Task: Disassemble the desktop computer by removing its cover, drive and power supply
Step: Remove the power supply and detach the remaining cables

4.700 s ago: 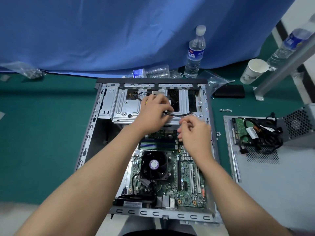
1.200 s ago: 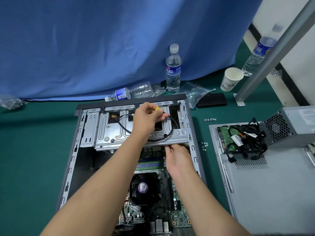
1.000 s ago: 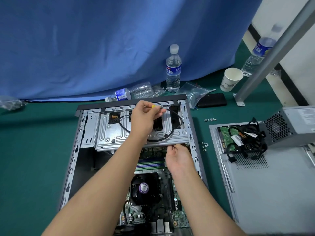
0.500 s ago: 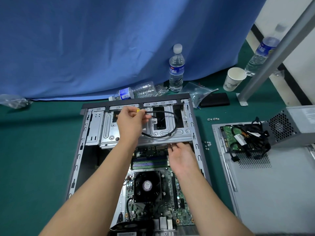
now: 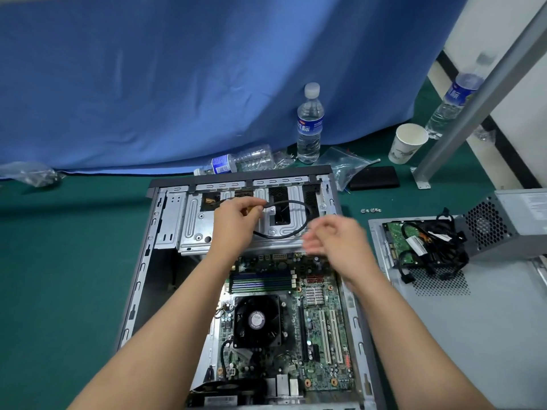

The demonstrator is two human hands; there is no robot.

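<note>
Head view. Desktop computer chassis (image 5: 139,279): stamped steel, lying open on green mat. Left hand (image 5: 233,223) pinches a thin black cable (image 5: 296,232) looped over the ribbed drive cage (image 5: 195,220), probably to free it. Right hand (image 5: 334,244): blurred, fingers relaxed, holding nothing. Cover (image 5: 473,335), drive (image 5: 398,235), boxy perforated power supply (image 5: 503,220) lie rightward, already removed.

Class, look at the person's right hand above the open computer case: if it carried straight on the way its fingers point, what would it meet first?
Probably the black cable looped over the drive cage, then the left hand gripping it. The right hand is blurred, so depth is uncertain.
</note>
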